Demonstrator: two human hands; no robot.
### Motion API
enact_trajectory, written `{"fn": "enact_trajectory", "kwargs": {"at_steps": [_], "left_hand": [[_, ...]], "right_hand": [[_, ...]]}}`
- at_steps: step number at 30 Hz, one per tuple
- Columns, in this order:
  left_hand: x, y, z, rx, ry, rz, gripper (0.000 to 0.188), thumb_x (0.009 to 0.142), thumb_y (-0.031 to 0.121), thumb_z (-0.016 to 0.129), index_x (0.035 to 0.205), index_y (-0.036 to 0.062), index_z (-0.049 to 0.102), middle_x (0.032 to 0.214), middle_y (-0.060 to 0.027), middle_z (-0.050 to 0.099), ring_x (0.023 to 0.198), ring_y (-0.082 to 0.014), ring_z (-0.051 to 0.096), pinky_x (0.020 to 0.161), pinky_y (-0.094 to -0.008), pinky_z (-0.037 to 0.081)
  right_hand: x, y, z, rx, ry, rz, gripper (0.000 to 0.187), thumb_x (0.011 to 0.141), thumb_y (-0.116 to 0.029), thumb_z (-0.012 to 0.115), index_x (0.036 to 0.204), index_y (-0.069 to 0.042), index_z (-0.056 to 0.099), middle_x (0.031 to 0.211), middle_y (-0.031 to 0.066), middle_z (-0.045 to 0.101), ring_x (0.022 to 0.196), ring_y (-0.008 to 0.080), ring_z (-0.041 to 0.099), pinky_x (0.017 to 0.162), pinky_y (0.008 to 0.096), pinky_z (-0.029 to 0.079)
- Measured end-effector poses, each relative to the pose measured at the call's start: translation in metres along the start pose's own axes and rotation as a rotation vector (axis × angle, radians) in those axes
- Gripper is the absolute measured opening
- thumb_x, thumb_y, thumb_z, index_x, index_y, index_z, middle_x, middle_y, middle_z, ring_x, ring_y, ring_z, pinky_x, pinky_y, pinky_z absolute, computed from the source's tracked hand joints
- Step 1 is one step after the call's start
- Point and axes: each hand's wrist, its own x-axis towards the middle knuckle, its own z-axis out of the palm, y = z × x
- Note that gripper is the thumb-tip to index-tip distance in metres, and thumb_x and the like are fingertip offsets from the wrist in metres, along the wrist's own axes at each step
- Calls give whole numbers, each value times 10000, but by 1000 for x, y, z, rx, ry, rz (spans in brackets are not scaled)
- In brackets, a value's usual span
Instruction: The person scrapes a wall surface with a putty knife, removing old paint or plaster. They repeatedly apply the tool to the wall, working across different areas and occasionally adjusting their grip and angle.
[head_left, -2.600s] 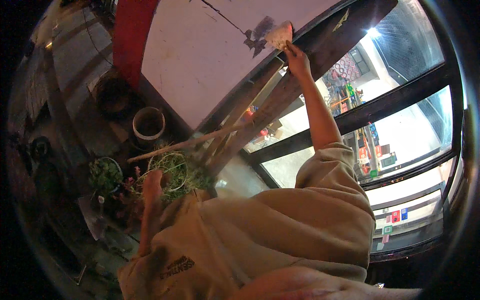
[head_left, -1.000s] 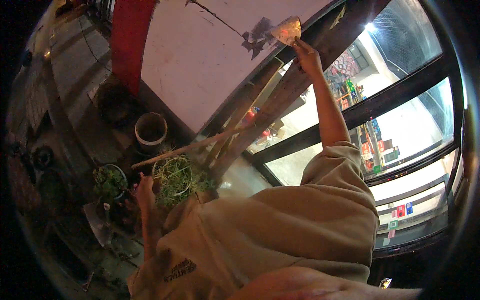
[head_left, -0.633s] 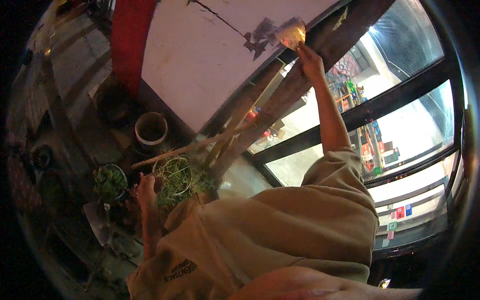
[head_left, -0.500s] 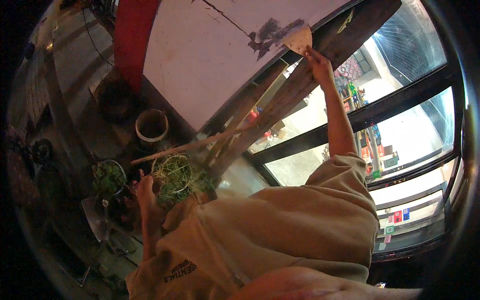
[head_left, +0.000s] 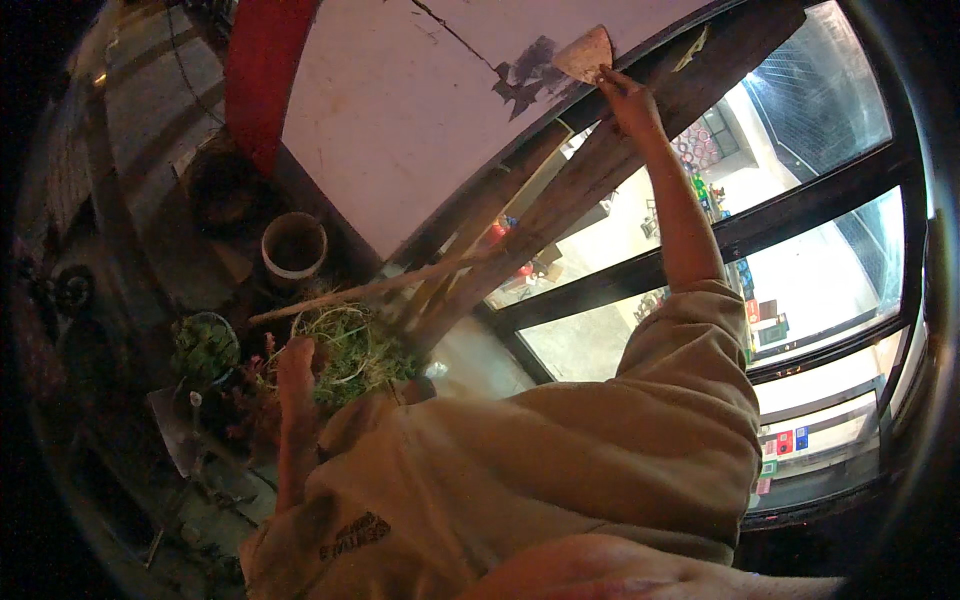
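Note:
At the top, my right hand is closed on a scraper with a wide, triangular, worn-looking blade. Its blade lies over the pale panel, beside a dark grey patch from which a thin dark crack runs to the upper left. Lower down, my left hand hangs beside a pot of green, grassy plants and some reddish plants. Its fingers are dim and partly hidden, so whether it holds anything does not show.
A wooden beam runs along the panel's lower edge, with a thin pole reaching toward the plants. Left stand a round pot, another leafy pot and a red post. Lit window panes fill the right side.
My right hand and the scraper have shifted slightly up and left, and the blade has turned more upright. My left hand has moved a little, closer to the grassy plants.

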Motion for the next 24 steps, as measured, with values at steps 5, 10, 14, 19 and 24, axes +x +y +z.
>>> {"fn": "enact_trajectory", "kwargs": {"at_steps": [5, 10, 14, 19, 24], "left_hand": [[-1, -14, -6, 3, 56, 127, 310, 914, 346, 544, 963, 50, 618, 847, -15, 558, 757, -135, 475, 698, -321, 389], [5, -22, -13, 140, 148, 22, 327, 920, 348, 542, 1008, 43, 618, 924, -48, 587, 819, -162, 509, 722, -345, 401], [-6, -4, -5, 100, 65, 57, 353, 922, 358, 540, 1012, 24, 608, 965, -66, 610, 839, -191, 530, 749, -361, 411], [9, -51, -17, 125, 230, 42, 351, 931, 333, 526, 1058, 17, 612, 1015, -68, 623, 886, -184, 548, 806, -345, 420], [-21, 5, 3, 42, 287, -106, 403, 923, 310, 546, 1197, 16, 583, 1120, -97, 620, 1002, -191, 565, 889, -325, 414]], "right_hand": [[5, 3, -32, -109, -75, -15, 361, 850, -368, 668, 1148, -165, 679, 913, 54, 708, 569, 92, 602, 510, 273, 486], [35, -56, -66, -381, -332, -29, 318, 807, -313, 687, 1076, -143, 703, 889, 77, 712, 728, 185, 669, 693, 331, 535], [64, -53, -42, -602, -370, -549, 288, 737, -273, 711, 984, -126, 728, 894, 104, 707, 757, 239, 679, 732, 372, 537], [110, -53, -32, -505, -618, -518, 295, 696, -341, 707, 854, -94, 738, 761, 126, 688, 679, 294, 666, 628, 400, 530], [74, -71, 38, -814, -643, -403, 272, 687, -258, 731, 933, -143, 745, 865, 110, 703, 780, 299, 673, 757, 407, 530]]}}
